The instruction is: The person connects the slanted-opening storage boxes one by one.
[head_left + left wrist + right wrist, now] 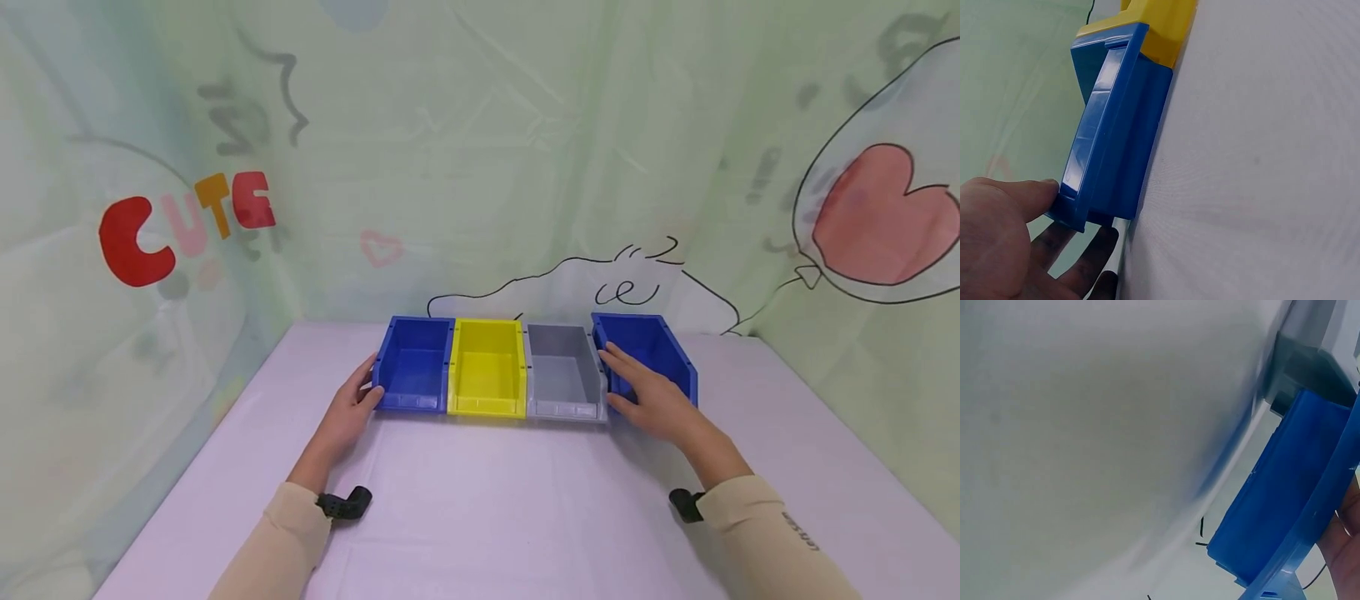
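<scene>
A blue bin (414,367), a yellow bin (489,367) and a grey bin (561,367) stand side by side in a row. At the left end, my left hand (351,410) rests against the first blue bin, its thumb (1034,195) at the front corner and the other fingers by the outer side. My right hand (658,402) reaches across a second blue bin (1282,494) and holds it beside the grey one. That bin sits askew, its base raised above the table in the right wrist view. The right fingers are partly hidden behind its rim there.
A pale lilac table (480,517) lies under the bins. Behind them hangs a printed curtain (480,167), close to the table's back edge, with more curtain on both sides.
</scene>
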Action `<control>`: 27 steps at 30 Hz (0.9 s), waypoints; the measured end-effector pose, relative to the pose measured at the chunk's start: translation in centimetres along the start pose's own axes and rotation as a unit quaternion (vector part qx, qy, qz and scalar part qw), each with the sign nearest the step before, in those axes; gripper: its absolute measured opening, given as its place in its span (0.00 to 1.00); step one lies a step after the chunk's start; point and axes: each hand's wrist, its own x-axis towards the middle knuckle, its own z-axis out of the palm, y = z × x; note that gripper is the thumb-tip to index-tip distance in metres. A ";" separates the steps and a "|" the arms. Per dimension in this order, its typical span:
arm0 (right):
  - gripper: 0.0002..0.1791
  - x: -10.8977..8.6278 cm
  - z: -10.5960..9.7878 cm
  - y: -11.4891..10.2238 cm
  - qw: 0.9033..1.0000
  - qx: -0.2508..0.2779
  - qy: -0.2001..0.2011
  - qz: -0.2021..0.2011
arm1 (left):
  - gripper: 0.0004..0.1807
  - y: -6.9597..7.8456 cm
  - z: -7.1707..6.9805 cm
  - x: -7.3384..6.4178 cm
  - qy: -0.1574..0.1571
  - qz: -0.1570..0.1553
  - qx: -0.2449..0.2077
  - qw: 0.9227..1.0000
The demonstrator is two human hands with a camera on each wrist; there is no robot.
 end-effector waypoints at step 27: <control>0.42 -0.6 1.0 -0.4 0.999 -0.003 -0.034 0.012 | 0.34 -0.2 0.2 0.1 0.004 -0.008 0.004 1.000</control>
